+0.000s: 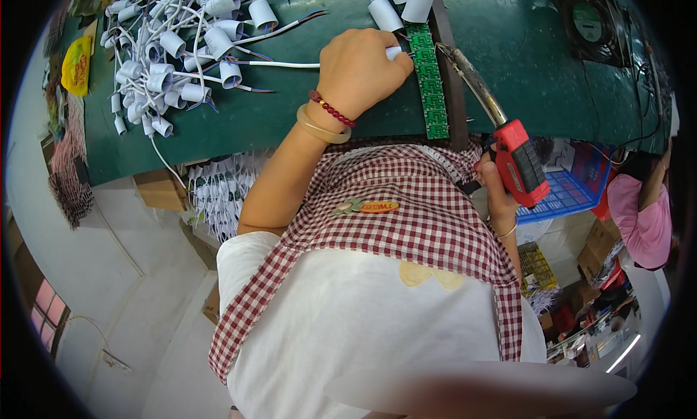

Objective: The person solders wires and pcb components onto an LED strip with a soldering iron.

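Observation:
My left hand (363, 69) is closed around a white cable (287, 64), which runs in from the pile on the left. Its thin wire end pokes out past my fingertips, over a strip of green circuit boards (430, 92). In my right hand (496, 186) is a soldering gun (519, 161) with a red and black body, gripped by its handle. The gun's metal tip slants up and left to the strip's right edge, near the wire end; whether they touch I cannot tell. A dark bar (451, 99) lies along the strip's right side.
White cylindrical sockets (173, 44) with cables are heaped on the left of the green table (501, 27). More white sockets (418, 3) stand beyond the strip. A black fan (592, 27) sits at the far right. Below the table edge is a blue crate (563, 194); another person's pink sleeve (639, 216) shows beside it.

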Demonstrator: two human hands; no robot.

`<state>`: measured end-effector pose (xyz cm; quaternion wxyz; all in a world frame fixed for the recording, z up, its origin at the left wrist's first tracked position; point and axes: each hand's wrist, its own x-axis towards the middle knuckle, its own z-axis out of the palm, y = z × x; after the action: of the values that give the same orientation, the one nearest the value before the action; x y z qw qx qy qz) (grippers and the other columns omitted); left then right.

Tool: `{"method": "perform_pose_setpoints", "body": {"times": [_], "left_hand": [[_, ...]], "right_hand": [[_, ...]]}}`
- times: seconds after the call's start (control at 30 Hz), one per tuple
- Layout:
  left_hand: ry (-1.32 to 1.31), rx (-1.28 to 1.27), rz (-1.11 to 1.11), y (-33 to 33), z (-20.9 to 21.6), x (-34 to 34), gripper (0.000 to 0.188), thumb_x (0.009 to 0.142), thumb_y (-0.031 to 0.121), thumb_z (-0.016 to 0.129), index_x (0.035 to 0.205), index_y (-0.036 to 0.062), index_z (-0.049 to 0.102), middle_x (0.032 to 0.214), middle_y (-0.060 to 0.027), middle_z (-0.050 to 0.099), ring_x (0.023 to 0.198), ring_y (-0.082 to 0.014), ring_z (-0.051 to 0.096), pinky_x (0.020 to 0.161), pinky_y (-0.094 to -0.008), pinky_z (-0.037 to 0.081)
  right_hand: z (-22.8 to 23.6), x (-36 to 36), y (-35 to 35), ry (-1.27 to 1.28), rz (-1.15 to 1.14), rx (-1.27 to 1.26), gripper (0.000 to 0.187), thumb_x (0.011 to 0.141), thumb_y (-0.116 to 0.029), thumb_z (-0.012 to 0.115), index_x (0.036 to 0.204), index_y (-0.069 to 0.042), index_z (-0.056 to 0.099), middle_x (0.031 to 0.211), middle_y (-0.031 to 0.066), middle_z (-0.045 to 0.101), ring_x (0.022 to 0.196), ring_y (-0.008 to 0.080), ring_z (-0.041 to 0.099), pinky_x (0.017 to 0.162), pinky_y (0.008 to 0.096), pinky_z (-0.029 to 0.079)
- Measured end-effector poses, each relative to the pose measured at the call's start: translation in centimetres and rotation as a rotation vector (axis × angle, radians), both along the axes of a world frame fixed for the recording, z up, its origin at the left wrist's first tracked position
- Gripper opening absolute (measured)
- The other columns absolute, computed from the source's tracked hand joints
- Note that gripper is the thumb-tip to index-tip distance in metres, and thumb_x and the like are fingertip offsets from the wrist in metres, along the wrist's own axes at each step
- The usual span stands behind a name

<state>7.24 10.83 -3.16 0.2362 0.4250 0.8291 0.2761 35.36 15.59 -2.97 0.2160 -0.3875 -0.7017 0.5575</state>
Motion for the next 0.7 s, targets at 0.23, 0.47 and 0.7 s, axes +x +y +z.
{"method": "perform_pose_setpoints", "body": {"times": [0.23, 0.47, 0.7], "left_hand": [[0.006, -0.099, -0.017, 0.17, 0.7, -0.02, 0.027, 0.07, 0.029, 0.062, 0.079, 0.006, 0.072, 0.072, -0.0161, 0.066, 0.071, -0.0346, 0.064, 0.066, -0.0426, 0.051], [0.009, -0.092, -0.015, 0.11, 0.68, -0.04, 0.027, 0.071, 0.031, 0.063, 0.079, 0.0065, 0.072, 0.073, -0.0164, 0.066, 0.071, -0.0352, 0.064, 0.066, -0.0431, 0.051], [0.05, -0.007, -0.124, -0.69, 0.55, -0.33, 0.029, 0.076, 0.03, 0.064, 0.084, 0.0032, 0.067, 0.074, -0.0176, 0.065, 0.068, -0.0365, 0.063, 0.062, -0.0436, 0.049]], "right_hand": [[-0.21, 0.11, -0.04, 0.083, 0.032, -0.07, 0.014, 0.088, -0.001, 0.057, 0.101, 0.001, 0.053, 0.071, 0.0027, 0.052, 0.061, 0.0089, 0.046, 0.055, 0.0242, 0.038], [-0.46, 0.41, -0.2, 0.068, 0.055, -0.052, 0.031, 0.088, -0.002, 0.056, 0.118, 0.003, 0.048, 0.07, 0.0066, 0.052, 0.058, 0.0104, 0.045, 0.054, 0.0231, 0.037], [-0.56, 0.66, -0.12, 0.072, 0.064, -0.027, 0.031, 0.088, -0.003, 0.056, 0.118, 0.003, 0.048, 0.069, 0.007, 0.052, 0.058, 0.0108, 0.046, 0.054, 0.0236, 0.038]]}}
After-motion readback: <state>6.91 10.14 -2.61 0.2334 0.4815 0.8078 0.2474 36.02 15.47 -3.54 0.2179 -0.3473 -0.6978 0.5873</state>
